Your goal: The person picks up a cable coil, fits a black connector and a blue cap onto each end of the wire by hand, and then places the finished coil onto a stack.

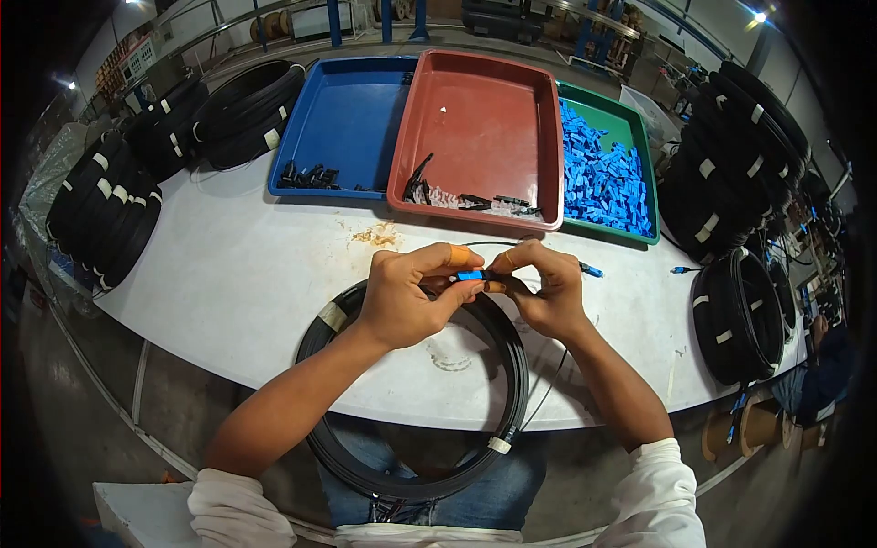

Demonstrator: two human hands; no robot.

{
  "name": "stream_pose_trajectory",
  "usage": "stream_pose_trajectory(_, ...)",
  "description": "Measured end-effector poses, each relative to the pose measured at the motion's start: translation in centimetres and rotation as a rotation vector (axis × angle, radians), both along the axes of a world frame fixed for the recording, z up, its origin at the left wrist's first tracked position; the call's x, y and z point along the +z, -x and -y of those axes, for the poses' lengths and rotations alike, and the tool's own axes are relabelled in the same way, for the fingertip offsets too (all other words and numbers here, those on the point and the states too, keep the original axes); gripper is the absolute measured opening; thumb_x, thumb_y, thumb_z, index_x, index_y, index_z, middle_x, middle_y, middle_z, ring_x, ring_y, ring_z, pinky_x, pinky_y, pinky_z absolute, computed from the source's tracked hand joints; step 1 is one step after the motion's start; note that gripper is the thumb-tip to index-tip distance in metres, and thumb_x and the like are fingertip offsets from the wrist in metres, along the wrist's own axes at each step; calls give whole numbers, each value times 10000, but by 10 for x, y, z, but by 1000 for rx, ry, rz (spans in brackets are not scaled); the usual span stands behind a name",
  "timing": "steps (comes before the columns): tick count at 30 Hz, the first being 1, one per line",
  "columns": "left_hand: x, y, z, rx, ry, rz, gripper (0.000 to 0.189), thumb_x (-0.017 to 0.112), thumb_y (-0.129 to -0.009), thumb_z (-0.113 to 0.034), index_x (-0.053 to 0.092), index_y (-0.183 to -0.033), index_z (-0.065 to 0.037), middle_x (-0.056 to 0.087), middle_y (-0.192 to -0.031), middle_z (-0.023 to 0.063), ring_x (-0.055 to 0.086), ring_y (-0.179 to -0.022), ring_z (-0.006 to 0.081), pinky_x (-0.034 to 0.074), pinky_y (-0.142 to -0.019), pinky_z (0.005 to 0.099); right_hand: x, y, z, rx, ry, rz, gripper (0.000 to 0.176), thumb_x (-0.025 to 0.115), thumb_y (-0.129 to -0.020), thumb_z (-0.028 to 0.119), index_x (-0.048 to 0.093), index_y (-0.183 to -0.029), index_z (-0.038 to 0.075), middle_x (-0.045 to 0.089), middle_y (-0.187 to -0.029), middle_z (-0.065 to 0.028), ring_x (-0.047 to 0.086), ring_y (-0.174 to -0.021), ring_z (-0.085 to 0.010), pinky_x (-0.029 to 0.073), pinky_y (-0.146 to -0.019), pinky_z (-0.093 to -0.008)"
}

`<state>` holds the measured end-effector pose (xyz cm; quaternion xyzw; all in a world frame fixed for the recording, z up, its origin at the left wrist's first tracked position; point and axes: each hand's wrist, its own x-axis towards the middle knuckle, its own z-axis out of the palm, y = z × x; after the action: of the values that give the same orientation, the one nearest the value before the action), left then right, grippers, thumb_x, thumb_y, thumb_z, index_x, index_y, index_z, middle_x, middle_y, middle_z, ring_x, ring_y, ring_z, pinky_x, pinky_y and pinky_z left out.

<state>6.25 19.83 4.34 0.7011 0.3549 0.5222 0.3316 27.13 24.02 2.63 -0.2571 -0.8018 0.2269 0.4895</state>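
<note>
Both hands meet over the near part of the table. My left hand [402, 297] pinches a blue fiber-optic connector [470, 275] between thumb and index finger. My right hand [552, 290] is closed on the dark rear end of the same connector, where the cable comes in. Orange tape wraps some fingertips on both hands. Below them, a coil of black cable [517, 365], bound with pale tape, leans over the table's front edge towards my lap. Another blue connector [592, 269] with a black boot lies just beyond my right hand.
A blue tray [352, 110] holds small black parts. Overlapping it, a red tray [489, 110] holds clear and black pieces. Blue connector housings fill a green tray [647, 137]. Stacked black cable coils [105, 215] stand left, with more coils [731, 164] on the right. A person [827, 365] is at far right.
</note>
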Motion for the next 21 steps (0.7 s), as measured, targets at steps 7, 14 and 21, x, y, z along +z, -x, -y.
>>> stream_pose_trajectory(7, -3, -3, -1, -16, 232, 97, 203, 740, -851, 28, 680, -1042, 67, 733, -915, 126, 730, -813, 156, 599, -712, 237, 1, 4, 3, -67, -219, -52, 287, 786, -649, -116, 698, -873, 41, 711, -817, -81, 644, -676, -215, 480, -639, -320)
stream_pose_trajectory(14, -2, -7, 0, 77, -13, 5, 127, 758, -824, 16, 729, -940, 59, 751, -859, 129, 730, -766, 149, 583, -683, 241, -2, 7, 0, -139, -480, -58, 281, 780, -642, -129, 683, -848, 36, 719, -799, -75, 618, -624, -212, 451, -600, -321)
stream_pose_trajectory(21, -2, 1, 0, 109, -513, -223, 145, 669, -695, 119, 726, -795, 31, 743, -801, 168, 730, -640, 222, 581, -592, 284, -2, 3, 13, 15, -35, -40, 206, 760, -703, -126, 670, -819, 18, 739, -827, -105, 642, -659, -153, 493, -618, -278)
